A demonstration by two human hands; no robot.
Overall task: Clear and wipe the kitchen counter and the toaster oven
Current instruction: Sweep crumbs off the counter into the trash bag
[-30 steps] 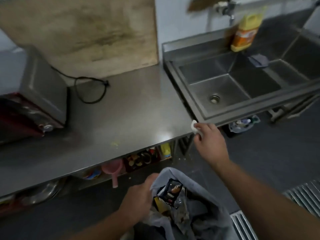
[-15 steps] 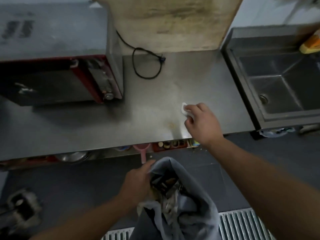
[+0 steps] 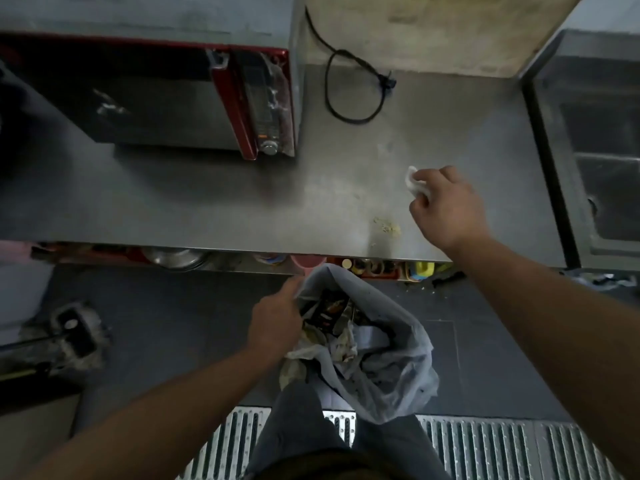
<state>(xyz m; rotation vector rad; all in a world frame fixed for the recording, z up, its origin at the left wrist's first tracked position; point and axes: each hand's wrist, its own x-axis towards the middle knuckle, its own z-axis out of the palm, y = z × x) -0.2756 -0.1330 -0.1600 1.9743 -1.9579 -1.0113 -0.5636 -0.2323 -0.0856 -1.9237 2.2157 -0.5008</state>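
Observation:
My right hand [image 3: 446,206] hovers over the steel counter [image 3: 207,202] on its right part and pinches a small white tissue wad [image 3: 414,181]. A patch of yellowish crumbs [image 3: 387,226] lies on the counter just left of and below that hand, near the front edge. My left hand [image 3: 277,323] grips the rim of a grey rubbish bag [image 3: 388,368] below the counter edge; the bag holds wrappers and crumpled paper. The red-trimmed toaster oven [image 3: 194,98] stands at the back left of the counter.
A black power cord [image 3: 346,81] loops on the counter right of the oven. A worn board [image 3: 433,32] leans against the wall behind. A steel sink [image 3: 602,161] adjoins on the right. A shelf under the counter holds bowls and jars. A floor grate [image 3: 485,445] runs below.
My view swung left from the sink to the oven. My right hand carried the tissue from the counter's sink-side edge onto the counter surface. My left hand kept hold of the bag.

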